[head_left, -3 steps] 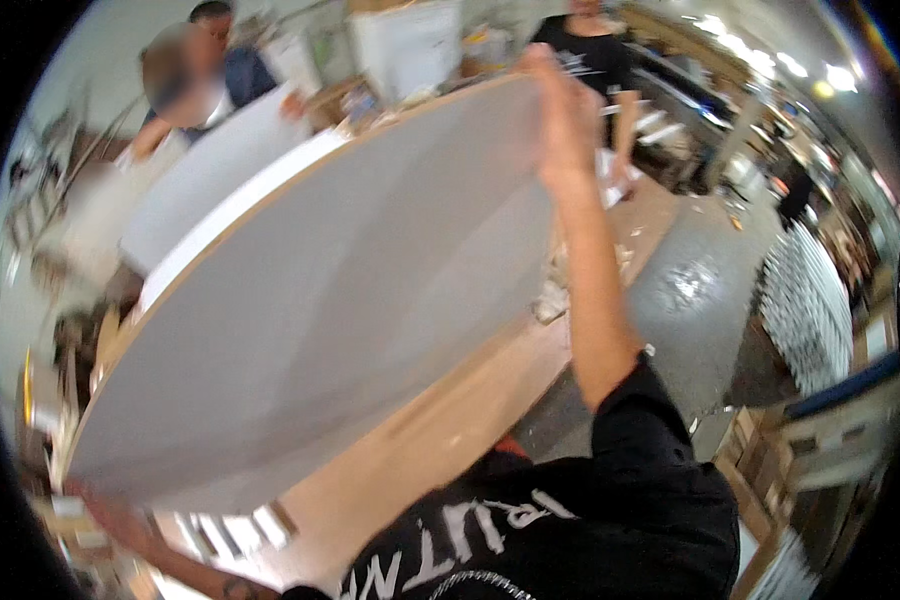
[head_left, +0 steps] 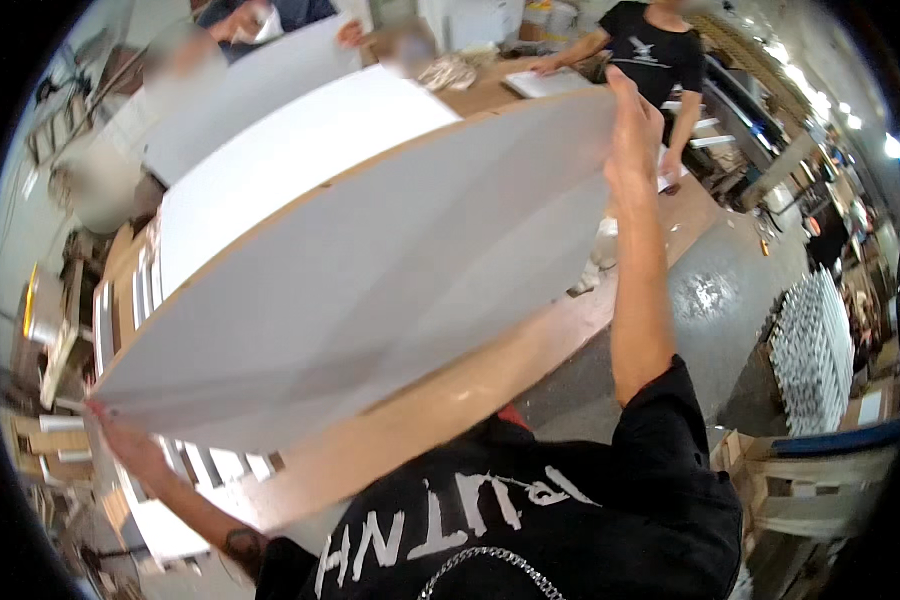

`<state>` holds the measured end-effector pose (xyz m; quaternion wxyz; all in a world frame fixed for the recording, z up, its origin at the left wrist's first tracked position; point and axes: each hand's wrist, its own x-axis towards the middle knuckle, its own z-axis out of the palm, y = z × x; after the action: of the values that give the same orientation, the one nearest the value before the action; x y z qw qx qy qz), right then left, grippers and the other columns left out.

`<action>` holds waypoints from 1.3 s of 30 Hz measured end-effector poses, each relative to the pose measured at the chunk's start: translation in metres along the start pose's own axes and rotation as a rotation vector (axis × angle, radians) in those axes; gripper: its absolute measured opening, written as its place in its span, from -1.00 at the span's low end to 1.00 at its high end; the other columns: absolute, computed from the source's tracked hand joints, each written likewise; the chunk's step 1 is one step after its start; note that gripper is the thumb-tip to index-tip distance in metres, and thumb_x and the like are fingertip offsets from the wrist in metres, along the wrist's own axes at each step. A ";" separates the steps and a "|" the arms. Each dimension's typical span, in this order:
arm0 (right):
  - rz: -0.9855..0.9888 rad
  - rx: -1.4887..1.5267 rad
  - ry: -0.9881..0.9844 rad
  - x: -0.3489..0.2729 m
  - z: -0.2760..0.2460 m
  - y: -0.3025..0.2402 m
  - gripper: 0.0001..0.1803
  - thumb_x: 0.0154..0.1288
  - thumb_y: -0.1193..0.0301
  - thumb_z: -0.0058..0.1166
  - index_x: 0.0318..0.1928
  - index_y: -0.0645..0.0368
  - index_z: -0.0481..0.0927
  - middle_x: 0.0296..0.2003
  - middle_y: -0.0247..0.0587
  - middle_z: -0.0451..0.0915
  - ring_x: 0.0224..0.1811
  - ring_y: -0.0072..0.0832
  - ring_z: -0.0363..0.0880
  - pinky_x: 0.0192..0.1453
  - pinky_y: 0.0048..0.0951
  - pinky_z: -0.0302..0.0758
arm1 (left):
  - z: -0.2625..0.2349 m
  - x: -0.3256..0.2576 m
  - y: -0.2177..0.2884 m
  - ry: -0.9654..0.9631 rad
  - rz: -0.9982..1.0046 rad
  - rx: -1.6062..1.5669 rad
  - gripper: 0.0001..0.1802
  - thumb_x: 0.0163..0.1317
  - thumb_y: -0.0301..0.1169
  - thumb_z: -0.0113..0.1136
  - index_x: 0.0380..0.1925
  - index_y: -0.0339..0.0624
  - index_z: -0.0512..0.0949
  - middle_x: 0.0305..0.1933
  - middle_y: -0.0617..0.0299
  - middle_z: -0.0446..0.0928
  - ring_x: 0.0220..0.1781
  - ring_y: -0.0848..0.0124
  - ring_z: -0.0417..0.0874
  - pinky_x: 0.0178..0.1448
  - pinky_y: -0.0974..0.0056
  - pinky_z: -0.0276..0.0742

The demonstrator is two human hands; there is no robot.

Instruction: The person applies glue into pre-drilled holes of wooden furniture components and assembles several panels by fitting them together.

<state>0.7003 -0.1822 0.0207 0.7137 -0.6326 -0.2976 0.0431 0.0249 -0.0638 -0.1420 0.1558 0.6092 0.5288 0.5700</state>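
Head view, and here's the big grey panel [head_left: 370, 270], stretched right between the person's two hands, tilted over the brown counter [head_left: 450, 400]! The left hand [head_left: 130, 440] grips its near left corner, with white strips [head_left: 215, 462] just to the right; the right hand [head_left: 635, 140] clasps the far right end, exact finger placement hard to make out. Beyond the panel lies a white sheet [head_left: 290, 165], and at far right stands a co-worker in a black shirt [head_left: 655, 50].

Shiny grey floor [head_left: 710, 270], bright ceiling lights [head_left: 892, 147], tan worktable [head_left: 440, 395]
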 end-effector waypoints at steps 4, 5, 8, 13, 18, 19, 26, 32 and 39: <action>-0.017 0.101 0.237 -0.007 0.054 0.034 -0.56 0.25 0.23 0.00 -0.70 0.02 0.18 -0.66 -0.61 0.08 -0.58 -0.75 -0.02 -0.53 -0.51 -0.08 | 0.003 0.051 0.050 0.215 -0.421 -0.723 -0.34 0.34 -0.06 -0.06 0.32 -0.19 0.11 0.38 -0.09 0.10 0.40 0.20 0.17 0.46 0.08 0.02; -0.025 0.124 0.221 -0.013 0.054 0.046 -0.57 0.25 0.24 -0.01 -0.70 0.03 0.18 -0.66 -0.60 0.08 -0.58 -0.75 -0.02 -0.52 -0.52 -0.08 | 0.005 0.046 0.036 0.237 -0.410 -0.728 -0.43 0.35 -0.07 -0.07 0.21 -0.21 0.20 0.27 -0.04 0.20 0.31 0.24 0.25 0.40 0.08 0.10; 0.053 0.148 0.136 -0.038 0.050 0.083 -0.62 0.28 0.26 -0.03 -0.66 0.09 0.31 -0.67 -0.62 0.06 -0.57 -0.73 0.00 -0.49 -0.58 -0.03 | -0.014 0.012 0.004 0.281 -0.406 -0.667 -0.53 0.38 -0.07 -0.10 0.01 -0.26 0.37 0.04 0.06 0.39 0.11 0.31 0.40 0.28 0.08 0.27; -0.028 -0.293 -0.146 -0.041 -0.007 0.173 -0.42 0.32 0.08 -0.06 0.19 0.18 0.22 0.09 -0.19 0.18 0.09 -0.47 0.11 0.14 -0.49 0.06 | -0.009 -0.027 -0.030 0.163 -0.340 -0.252 -0.36 0.38 0.02 -0.17 0.19 -0.33 0.23 0.18 0.08 0.32 0.17 0.29 0.35 0.34 0.13 0.17; 0.294 0.320 0.008 -0.047 0.010 0.155 -0.27 0.35 0.01 -0.12 0.33 0.26 0.16 0.30 -0.13 0.18 0.27 -0.45 0.14 0.33 -0.44 0.05 | -0.009 -0.019 -0.020 0.310 -0.521 -0.601 -0.26 0.35 0.02 -0.09 0.36 -0.22 0.05 0.34 0.16 0.13 0.27 0.36 0.21 0.34 0.26 0.15; 0.315 0.323 0.092 -0.051 0.011 0.153 -0.25 0.34 -0.01 -0.12 0.33 0.28 0.15 0.35 -0.11 0.12 0.37 -0.42 0.05 0.42 -0.41 -0.06 | -0.007 -0.016 -0.017 0.330 -0.492 -0.604 -0.26 0.34 0.01 -0.06 0.36 -0.20 0.05 0.31 0.15 0.17 0.23 0.36 0.26 0.30 0.23 0.21; 0.187 0.408 -0.013 -0.050 0.041 0.058 -0.16 0.27 -0.08 -0.04 0.35 0.23 0.08 0.32 -0.14 0.15 0.36 -0.35 0.09 0.38 -0.28 0.05 | -0.007 0.022 0.072 0.453 -0.420 -0.664 -0.45 0.30 -0.07 0.02 0.14 -0.20 0.28 0.08 0.10 0.36 0.12 0.24 0.41 0.22 0.07 0.34; 0.037 0.367 0.183 -0.044 0.029 0.151 -0.34 0.27 0.02 -0.04 0.19 0.29 0.37 0.21 -0.14 0.33 0.24 -0.38 0.26 0.33 -0.36 0.11 | 0.036 0.005 0.029 0.436 -0.400 -0.489 -0.51 0.38 -0.09 -0.18 0.17 -0.15 0.31 0.19 0.11 0.27 0.23 0.21 0.30 0.32 0.06 0.21; 0.267 0.504 0.112 -0.038 0.029 0.077 -0.34 0.23 0.00 -0.05 0.25 0.07 0.30 0.18 -0.18 0.30 0.25 -0.37 0.20 0.33 -0.32 0.11 | -0.001 0.011 0.001 0.169 0.034 0.025 -0.50 0.39 -0.21 -0.16 0.28 -0.08 0.14 0.30 0.11 0.14 0.25 0.13 0.28 0.22 -0.07 0.37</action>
<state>0.6798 -0.1580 -0.0645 0.8518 -0.4701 -0.1519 0.1744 0.0221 -0.0553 -0.1353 0.0934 0.5699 0.5366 0.6153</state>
